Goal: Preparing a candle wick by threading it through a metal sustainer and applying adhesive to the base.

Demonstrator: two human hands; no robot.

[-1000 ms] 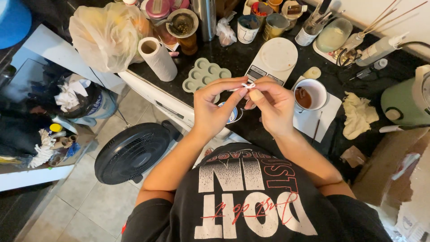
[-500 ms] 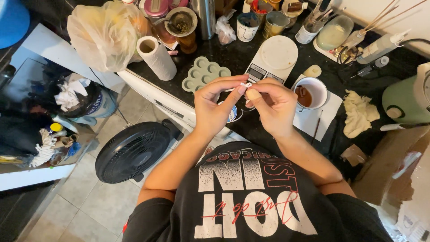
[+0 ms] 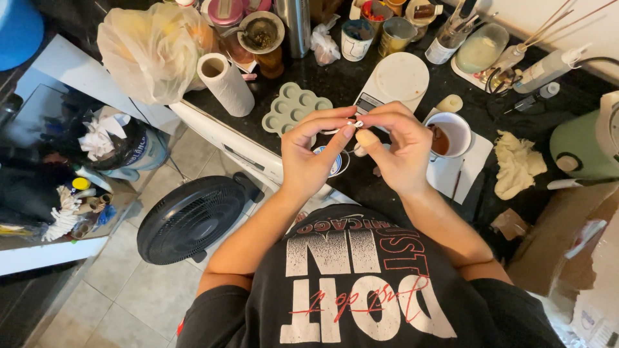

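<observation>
Packages, labels, screen on dark counter

White kitchen scale's grey rectangular display (image 3: 369,103) sits behind hands; white-labelled round pot (image 3: 357,40) at back; crinkled clear plastic bag (image 3: 153,48) far left; brown cardboard box (image 3: 567,238) at right.

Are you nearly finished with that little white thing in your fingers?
Not yet. Already set out: the kitchen scale, the green mould tray and a white cup with brown liquid in it. In hand: the left hand and right hand both pinch a small white piece above the counter. Left: the mould's cavities look empty.
</observation>
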